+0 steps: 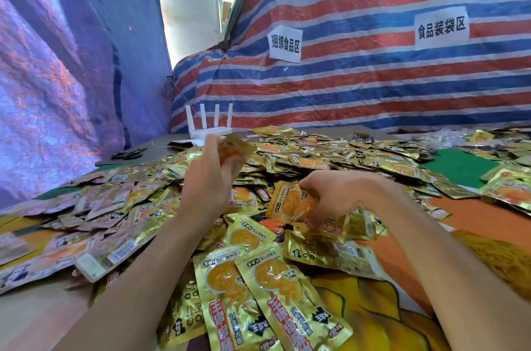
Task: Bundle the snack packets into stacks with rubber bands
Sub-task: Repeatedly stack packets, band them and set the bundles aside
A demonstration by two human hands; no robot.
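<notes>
We note the left hand (211, 178) raised above the heap, fingers curled round one gold foil snack packet (236, 146) (blurred, print unreadable). The right hand (336, 192) pinches a second gold packet with an orange picture (290, 202), low over the loose pile of gold packets (344, 155) covering the table (459, 168). Beyond the pile, at far left, lie black scissors (128, 154) and a white four-antenna router (208, 123).

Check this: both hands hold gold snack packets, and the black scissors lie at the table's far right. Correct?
No. The head view shows the black scissors at the far left of the table. The left hand and right hand do hold gold snack packets.
</notes>
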